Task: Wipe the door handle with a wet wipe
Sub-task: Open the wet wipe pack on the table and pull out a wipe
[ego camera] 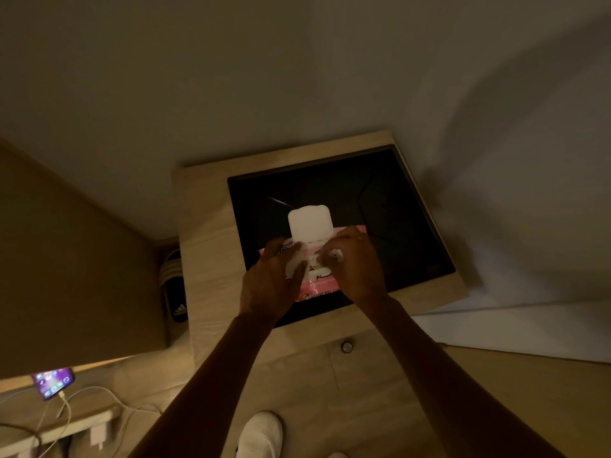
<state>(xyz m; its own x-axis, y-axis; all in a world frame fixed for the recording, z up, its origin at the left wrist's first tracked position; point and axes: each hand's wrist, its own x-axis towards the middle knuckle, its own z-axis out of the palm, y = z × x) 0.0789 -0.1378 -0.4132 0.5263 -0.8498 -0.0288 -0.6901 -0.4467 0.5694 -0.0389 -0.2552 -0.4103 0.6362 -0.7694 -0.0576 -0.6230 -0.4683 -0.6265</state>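
Observation:
A pink pack of wet wipes [319, 280] lies on a black panel [390, 213] set into a low wooden cabinet. Its white flip lid [309, 223] stands open toward the wall. My left hand [269, 282] pinches a white wet wipe [294, 264] at the pack's opening. My right hand [352, 262] rests on the right side of the pack, with its fingers curled at the opening. No door handle is in view; only a small round knob [346, 347] shows on the cabinet front.
The wooden cabinet [211, 259] stands against a pale wall. A black slide sandal [175, 292] sits in the gap to its left. A lit phone [53, 381] on a charging cable lies at the lower left. My white slipper [261, 434] is on the floor.

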